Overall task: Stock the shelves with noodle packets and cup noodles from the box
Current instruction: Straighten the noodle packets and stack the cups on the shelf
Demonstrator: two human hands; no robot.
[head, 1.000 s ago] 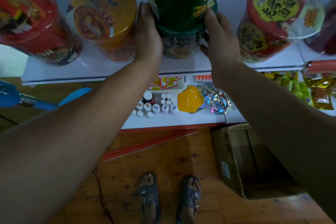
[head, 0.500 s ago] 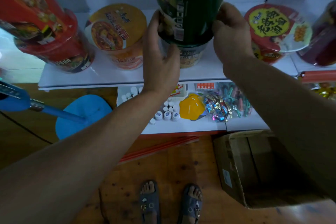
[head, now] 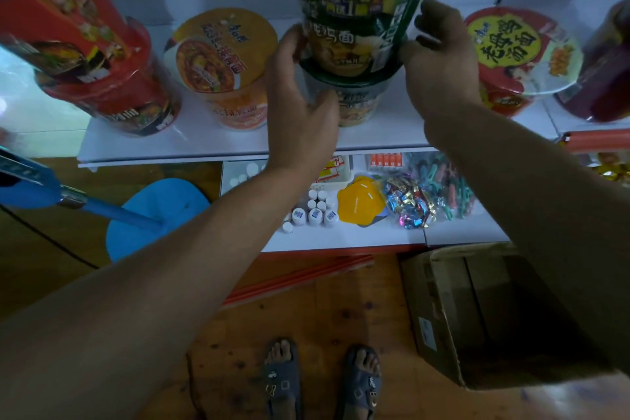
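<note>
A green cup noodle (head: 358, 3) stands stacked on a second green cup (head: 354, 102) on the white upper shelf (head: 204, 143). My left hand (head: 300, 102) is at the stack's left side, its fingertips touching the upper cup and its thumb spread in front of the lower cup. At the right side, my right hand (head: 439, 58) has its fingers curled against the upper cup's lower edge. An orange cup noodle (head: 221, 65) stands left of the stack and a red-and-yellow cup noodle (head: 518, 54) to its right. The cardboard box (head: 477, 317) sits open on the floor, and its inside looks dark.
Stacked red cups (head: 85, 54) fill the shelf's left end, and a dark red cup (head: 606, 78) the far right. The lower shelf (head: 358, 239) holds small white bottles (head: 313, 211), a yellow item (head: 361, 201) and candy bags (head: 419, 198). A blue stand (head: 150, 211) is at the left.
The upper green cup came to rest on the lower cup. My left hand slid down its side and loosened. My view tilted up a little.
</note>
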